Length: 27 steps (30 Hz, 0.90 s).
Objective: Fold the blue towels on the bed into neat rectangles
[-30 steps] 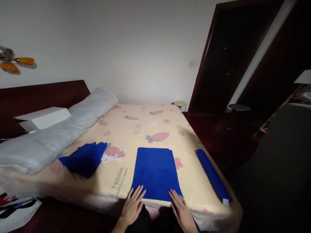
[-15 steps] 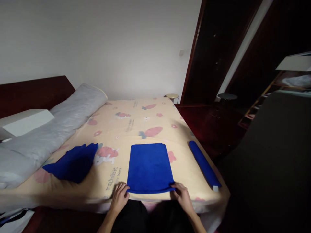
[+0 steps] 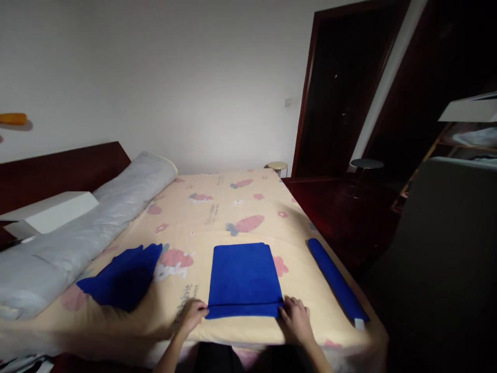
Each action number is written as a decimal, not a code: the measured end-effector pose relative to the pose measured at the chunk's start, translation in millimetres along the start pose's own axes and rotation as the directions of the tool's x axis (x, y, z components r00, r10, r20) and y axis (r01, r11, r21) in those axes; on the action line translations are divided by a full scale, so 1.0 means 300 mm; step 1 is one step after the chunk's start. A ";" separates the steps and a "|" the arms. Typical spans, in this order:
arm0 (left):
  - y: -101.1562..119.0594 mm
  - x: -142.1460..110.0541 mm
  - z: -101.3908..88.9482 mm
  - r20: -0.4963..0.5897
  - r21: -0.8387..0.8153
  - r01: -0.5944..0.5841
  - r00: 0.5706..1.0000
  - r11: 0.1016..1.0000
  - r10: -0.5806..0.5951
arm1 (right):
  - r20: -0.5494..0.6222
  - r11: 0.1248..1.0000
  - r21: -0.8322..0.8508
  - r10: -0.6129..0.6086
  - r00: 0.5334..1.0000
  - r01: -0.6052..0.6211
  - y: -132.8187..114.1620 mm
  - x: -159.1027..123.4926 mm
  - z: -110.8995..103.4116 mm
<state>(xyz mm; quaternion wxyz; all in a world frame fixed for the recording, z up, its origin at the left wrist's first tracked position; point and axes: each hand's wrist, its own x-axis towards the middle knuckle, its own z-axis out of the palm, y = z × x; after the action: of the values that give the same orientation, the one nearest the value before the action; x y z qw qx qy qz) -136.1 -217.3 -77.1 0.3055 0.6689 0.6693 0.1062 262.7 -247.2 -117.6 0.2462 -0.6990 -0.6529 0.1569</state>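
Observation:
A flat blue towel [image 3: 243, 277] lies on the bed's near side, its near edge turned over into a narrow fold. My left hand [image 3: 191, 316] pinches the fold's left end, fingers closed on the cloth. My right hand [image 3: 296, 318] grips the fold's right end the same way. A rolled blue towel [image 3: 336, 280] lies along the bed's right edge. A loose heap of blue towels [image 3: 122, 277] sits to the left.
The bed's sheet [image 3: 217, 212] is cream with carrot prints. A long grey bolster [image 3: 89, 223] and a white box [image 3: 46, 212] lie by the dark headboard. A small round stool [image 3: 277, 166] and a dark doorway [image 3: 341, 88] stand beyond the bed. A grey chair back [image 3: 446, 259] is at right.
My hands went from lying flat on the towel's near edge to gripping its corners and turning that edge over into a narrow fold. The view shifted slightly.

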 end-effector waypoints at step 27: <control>0.044 -0.089 0.163 -0.424 -0.035 0.009 0.906 0.999 -0.023 | 0.114 0.979 0.200 0.021 0.993 -0.044 -0.043 -0.067 0.013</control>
<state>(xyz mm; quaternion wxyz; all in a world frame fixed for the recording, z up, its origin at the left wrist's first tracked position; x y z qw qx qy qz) -100.3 -254.7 -101.4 0.1645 0.6195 0.7232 0.2572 247.6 -266.2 -115.8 0.2769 -0.6711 -0.6345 0.2651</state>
